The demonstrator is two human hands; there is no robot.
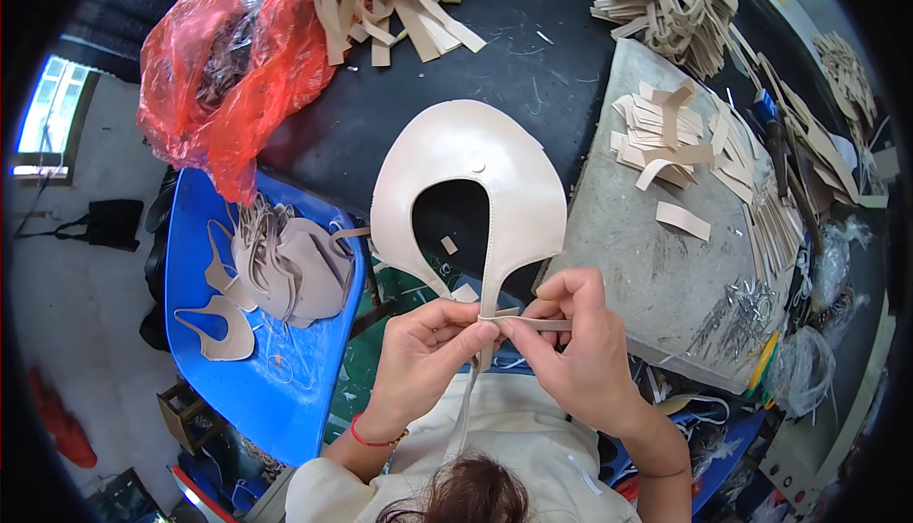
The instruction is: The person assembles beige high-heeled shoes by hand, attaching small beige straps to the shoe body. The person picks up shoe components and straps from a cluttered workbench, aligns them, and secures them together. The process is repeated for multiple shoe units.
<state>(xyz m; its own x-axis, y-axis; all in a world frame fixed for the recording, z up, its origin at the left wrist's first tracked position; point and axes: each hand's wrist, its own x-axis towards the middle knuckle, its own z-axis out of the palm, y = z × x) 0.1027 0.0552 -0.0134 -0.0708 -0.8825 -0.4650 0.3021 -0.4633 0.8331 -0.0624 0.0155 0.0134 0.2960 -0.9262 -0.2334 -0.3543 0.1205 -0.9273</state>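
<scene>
A cream, pearly horseshoe-shaped leather piece (466,138) with a round snap near its middle lies partly over the dark table's near edge. One of its two narrow ends comes down between my hands. My left hand (428,352) pinches that end between thumb and fingers. Close against it, my right hand (580,357) is closed on a thin leather strap (533,322) that crosses the end sideways. The thumbs almost meet at the crossing. A loose strap tail hangs below, in front of my light shirt. How the strap passes around the end is partly hidden by my fingers.
A blue plastic chair (257,390) at the left bears a pile of leather pieces (295,266). Beyond it are a red plastic bag (238,67) and leather strips (380,0). On the right, a grey slab (628,247) carries small leather tabs (656,128) and metal bits (737,319).
</scene>
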